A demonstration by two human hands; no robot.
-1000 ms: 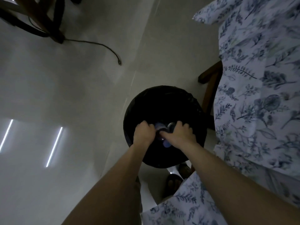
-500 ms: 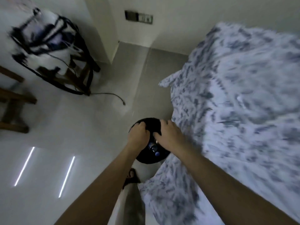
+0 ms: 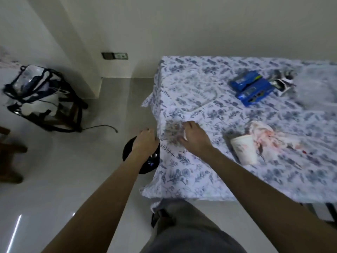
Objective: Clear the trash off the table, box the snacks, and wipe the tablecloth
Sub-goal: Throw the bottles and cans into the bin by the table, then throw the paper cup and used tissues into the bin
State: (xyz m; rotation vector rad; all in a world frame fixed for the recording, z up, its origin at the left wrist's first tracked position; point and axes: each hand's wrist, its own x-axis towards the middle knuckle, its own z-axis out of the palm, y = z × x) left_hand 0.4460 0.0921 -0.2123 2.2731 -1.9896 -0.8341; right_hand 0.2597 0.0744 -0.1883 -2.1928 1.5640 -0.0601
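The black trash bin (image 3: pixel 128 152) stands on the floor by the table's left edge, with bottles (image 3: pixel 152 158) lying inside it. My left hand (image 3: pixel 145 141) hovers over the bin with nothing visible in it. My right hand (image 3: pixel 195 137), fingers spread, is over the left edge of the floral tablecloth (image 3: pixel 209 176), beside a blurred clear patch (image 3: pixel 171 132). A white paper cup (image 3: pixel 244 150) lies on its side next to a crumpled, red-stained tissue (image 3: pixel 262 134) and a red stain (image 3: pixel 299 147). Blue snack packs (image 3: pixel 251 88) and dark wrappers (image 3: pixel 282 81) lie at the far side.
A clear plastic container (image 3: pixel 317 88) sits at the table's far right. A chair holding a clear bag (image 3: pixel 40 92) stands at the left, with a cable (image 3: pixel 102 127) trailing on the floor. Wooden furniture (image 3: pixel 7 152) is at the far left.
Both hands held bottles over the bin; the bottles now lie inside it. My view has lifted from the bin to the table, and my right hand has moved over the tablecloth.
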